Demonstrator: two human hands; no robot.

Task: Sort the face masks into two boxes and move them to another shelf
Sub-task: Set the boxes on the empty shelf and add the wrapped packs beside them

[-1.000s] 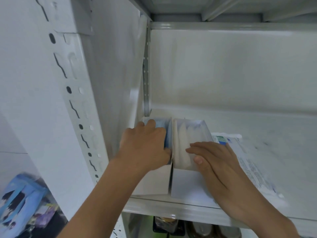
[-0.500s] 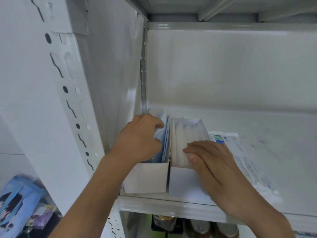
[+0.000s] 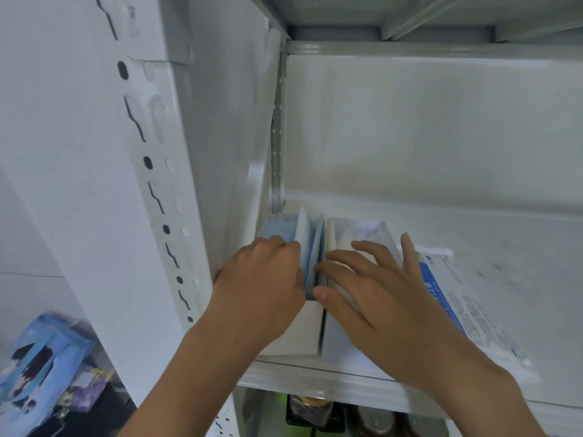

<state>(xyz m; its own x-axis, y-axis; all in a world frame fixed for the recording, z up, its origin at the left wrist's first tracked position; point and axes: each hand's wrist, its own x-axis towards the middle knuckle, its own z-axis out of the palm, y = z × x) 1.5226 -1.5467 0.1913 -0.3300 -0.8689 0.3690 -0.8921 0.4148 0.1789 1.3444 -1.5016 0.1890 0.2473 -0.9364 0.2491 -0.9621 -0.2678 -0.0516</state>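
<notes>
Masks are being tidied in two white boxes set side by side on the shelf point(image 3: 473, 247), hard against its left wall. Left hand point(image 3: 265, 279) is curled over the left box point(image 3: 293, 335), fingers hooked into the blue masks point(image 3: 285, 228); whether they're pinched can't be told. Right hand point(image 3: 378, 298) lies flat w/ fingers spread and released over the right box point(image 3: 340, 345), pressing the white masks point(image 3: 350, 234). Step's best done, probably, by squaring the blue stack down gently while the right box is steadied, so nothing gets creased. Blue masks stand upright, slightly fanned; white ones sit lower. A printed packet point(image 3: 467, 313) lies right of the boxes.
</notes>
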